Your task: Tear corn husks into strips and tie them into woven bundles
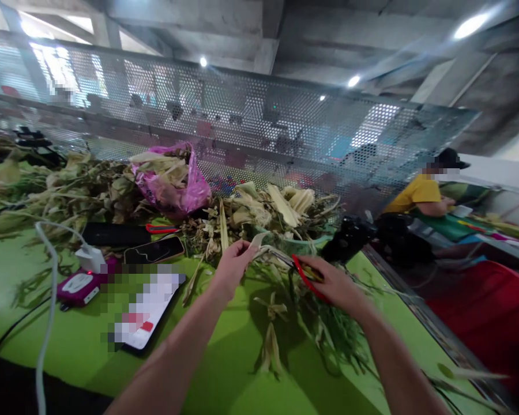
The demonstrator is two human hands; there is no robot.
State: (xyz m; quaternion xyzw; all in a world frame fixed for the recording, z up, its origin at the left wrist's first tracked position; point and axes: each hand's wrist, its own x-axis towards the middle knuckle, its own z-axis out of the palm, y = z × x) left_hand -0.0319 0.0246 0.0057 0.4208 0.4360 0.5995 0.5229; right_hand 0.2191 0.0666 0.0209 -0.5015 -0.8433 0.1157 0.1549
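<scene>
My left hand (236,265) pinches a pale strip of dried corn husk (256,242) between thumb and fingers. My right hand (335,282) is wrapped round red-handled shears (305,275), whose metal blades point left toward the husk. How far the blades are parted is too small to tell. Below the hands, a small tied husk figure (271,340) lies on the green table (225,369). Thin green stalks (339,328) spread under my right forearm. Behind my hands, dried husks (285,207) are heaped over a pale green container (305,246).
A pink plastic bag (173,181) of husks stands by a large husk pile (82,184). Left lie a lit phone (155,311), a dark phone (154,251) and a purple power strip (84,285) with a white cable. A perforated metal screen (242,127) runs behind. A person in yellow (417,193) sits right.
</scene>
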